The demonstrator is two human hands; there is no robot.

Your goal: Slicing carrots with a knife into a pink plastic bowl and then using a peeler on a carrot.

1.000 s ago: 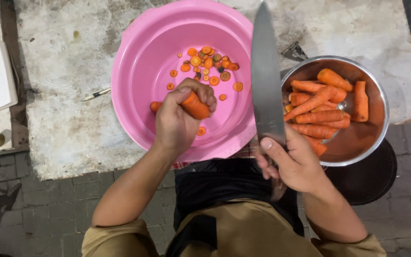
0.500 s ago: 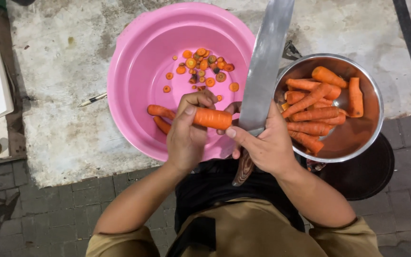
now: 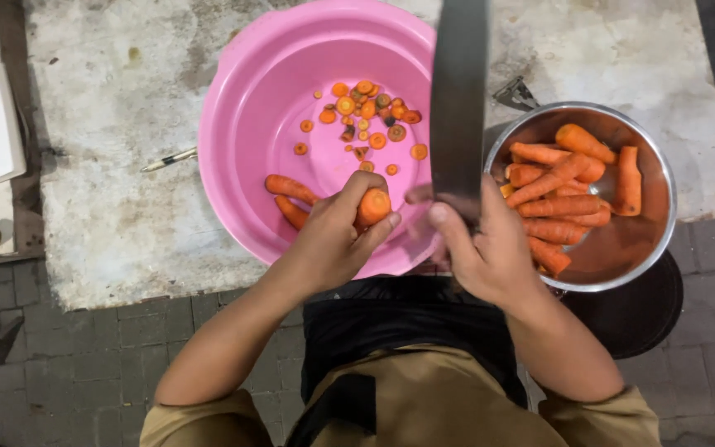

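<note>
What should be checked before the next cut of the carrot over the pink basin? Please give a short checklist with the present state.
1. Left hand holds the carrot firmly: ok.
2. Right hand grips the knife: ok, blade points away from the body.
3. Left fingertips away from the blade edge: cannot tell, motion blur between carrot and knife.
4. Carrot is over the pink basin, so slices fall inside: ok.
5. More carrots ready in the metal bowl: ok.

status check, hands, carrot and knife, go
Left hand gripping carrot over pink basin. Right hand holding knife, blade up beside carrot. Nothing between blade and carrot.
</note>
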